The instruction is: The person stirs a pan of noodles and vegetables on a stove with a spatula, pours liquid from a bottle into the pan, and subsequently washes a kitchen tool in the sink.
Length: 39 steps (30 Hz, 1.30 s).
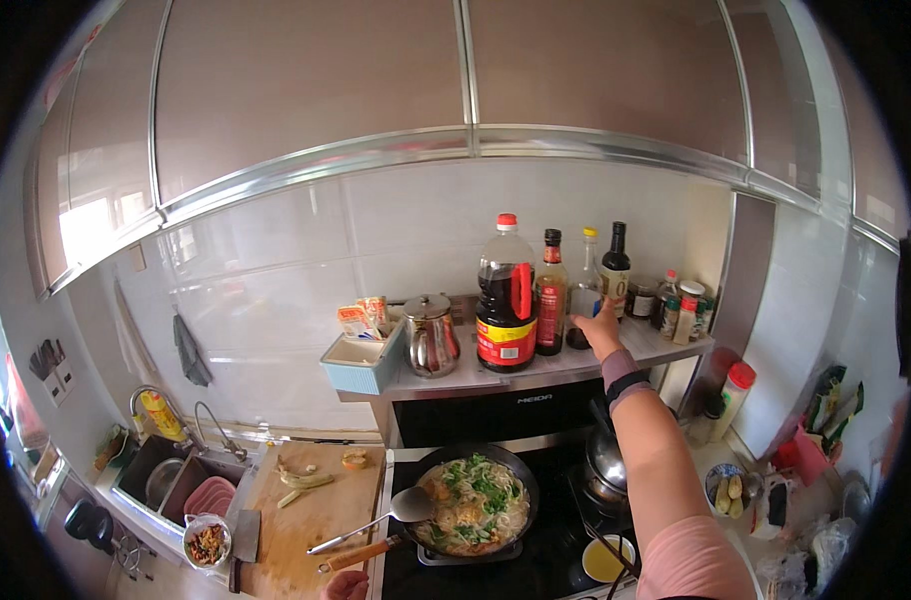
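My right hand (599,328) reaches up to the shelf in front of a clear glass bottle (587,270) with a yellow cap and dark liquid low inside. A dark, labelled bottle (615,259) stands just behind that hand. Whether the fingers grip either bottle is hard to make out. At the bottom edge, my left hand (344,585) is partly cut off, fingers curled below the wooden handle (358,556) of a wok (532,487). Noodles, eggs and chopped greens (476,502) fill the wok. A metal spatula (413,505) rests across its left rim.
A large soy sauce jug (506,300), a red-labelled bottle (551,300) and a steel pot (430,337) line the shelf (455,379). Left are a cutting board (305,525), cleaver (245,535) and sink (161,480). A bowl of yellow liquid (604,561) sits by the right burner.
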Each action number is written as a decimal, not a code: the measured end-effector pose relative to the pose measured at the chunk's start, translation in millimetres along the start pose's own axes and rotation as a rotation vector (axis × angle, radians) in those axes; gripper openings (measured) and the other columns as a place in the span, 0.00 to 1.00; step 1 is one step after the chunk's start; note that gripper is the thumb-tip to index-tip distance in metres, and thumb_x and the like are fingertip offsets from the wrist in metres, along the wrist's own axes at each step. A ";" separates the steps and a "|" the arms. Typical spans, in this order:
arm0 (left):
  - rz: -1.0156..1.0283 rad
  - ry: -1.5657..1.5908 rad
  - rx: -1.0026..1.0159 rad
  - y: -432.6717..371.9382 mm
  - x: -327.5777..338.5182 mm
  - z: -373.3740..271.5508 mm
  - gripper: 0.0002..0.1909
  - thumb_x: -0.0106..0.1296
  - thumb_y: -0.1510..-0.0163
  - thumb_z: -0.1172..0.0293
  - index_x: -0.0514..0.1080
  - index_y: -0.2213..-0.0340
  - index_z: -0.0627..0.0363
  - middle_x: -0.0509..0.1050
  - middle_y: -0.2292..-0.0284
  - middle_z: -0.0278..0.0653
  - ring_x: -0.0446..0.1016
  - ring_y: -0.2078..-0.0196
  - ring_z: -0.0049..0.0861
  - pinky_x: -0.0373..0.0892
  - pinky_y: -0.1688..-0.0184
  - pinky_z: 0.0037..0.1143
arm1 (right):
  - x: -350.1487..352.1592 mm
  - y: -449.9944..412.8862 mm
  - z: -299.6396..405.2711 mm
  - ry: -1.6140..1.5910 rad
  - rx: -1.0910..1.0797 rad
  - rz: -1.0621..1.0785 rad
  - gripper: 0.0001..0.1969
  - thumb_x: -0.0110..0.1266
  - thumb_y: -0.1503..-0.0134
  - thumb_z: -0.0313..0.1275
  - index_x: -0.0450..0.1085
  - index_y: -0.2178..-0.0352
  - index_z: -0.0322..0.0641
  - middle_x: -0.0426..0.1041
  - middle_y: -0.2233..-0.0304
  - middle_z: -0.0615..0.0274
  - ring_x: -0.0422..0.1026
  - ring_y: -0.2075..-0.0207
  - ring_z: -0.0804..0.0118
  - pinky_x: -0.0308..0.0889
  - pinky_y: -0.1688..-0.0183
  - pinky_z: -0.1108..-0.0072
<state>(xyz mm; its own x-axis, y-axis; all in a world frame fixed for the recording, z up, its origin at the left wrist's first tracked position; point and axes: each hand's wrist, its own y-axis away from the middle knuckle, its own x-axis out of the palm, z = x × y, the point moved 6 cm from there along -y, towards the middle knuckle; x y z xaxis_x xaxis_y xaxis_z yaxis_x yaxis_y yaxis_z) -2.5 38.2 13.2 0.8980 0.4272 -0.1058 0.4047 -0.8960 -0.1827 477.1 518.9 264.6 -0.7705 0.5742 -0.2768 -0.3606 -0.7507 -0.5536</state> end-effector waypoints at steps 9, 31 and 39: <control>-0.003 0.012 -0.054 -0.9 2.4 -4.7 0.09 0.52 0.42 0.78 0.74 0.59 0.64 0.76 0.63 0.36 0.73 0.61 0.19 0.69 0.56 0.20 | -17.9 9.1 5.9 -0.062 0.058 0.039 0.37 0.69 0.61 0.34 0.62 0.51 0.27 0.69 0.53 0.42 0.70 0.51 0.49 0.65 0.50 0.69; 0.747 -0.033 0.599 -55.5 105.5 -176.4 0.22 0.63 0.50 0.71 0.72 0.54 0.63 0.75 0.59 0.43 0.74 0.56 0.34 0.70 0.55 0.28 | -92.8 441.2 76.4 -0.008 -0.132 0.836 0.37 0.70 0.65 0.37 0.67 0.50 0.39 0.70 0.54 0.50 0.70 0.52 0.50 0.64 0.48 0.68; 0.890 0.028 0.468 -47.0 103.7 -168.4 0.18 0.62 0.50 0.72 0.74 0.56 0.62 0.77 0.62 0.43 0.75 0.58 0.37 0.70 0.55 0.29 | -103.3 473.9 68.8 -0.020 -0.024 0.888 0.37 0.70 0.63 0.38 0.66 0.50 0.38 0.70 0.54 0.51 0.69 0.52 0.51 0.64 0.48 0.68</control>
<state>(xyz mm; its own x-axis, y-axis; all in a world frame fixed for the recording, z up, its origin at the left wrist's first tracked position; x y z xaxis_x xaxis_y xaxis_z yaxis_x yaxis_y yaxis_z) 100.7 104.3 175.5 0.8466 -0.3832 -0.3693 -0.5192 -0.7473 -0.4146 349.6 81.4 84.9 -0.7699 -0.2227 -0.5981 0.3854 -0.9092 -0.1576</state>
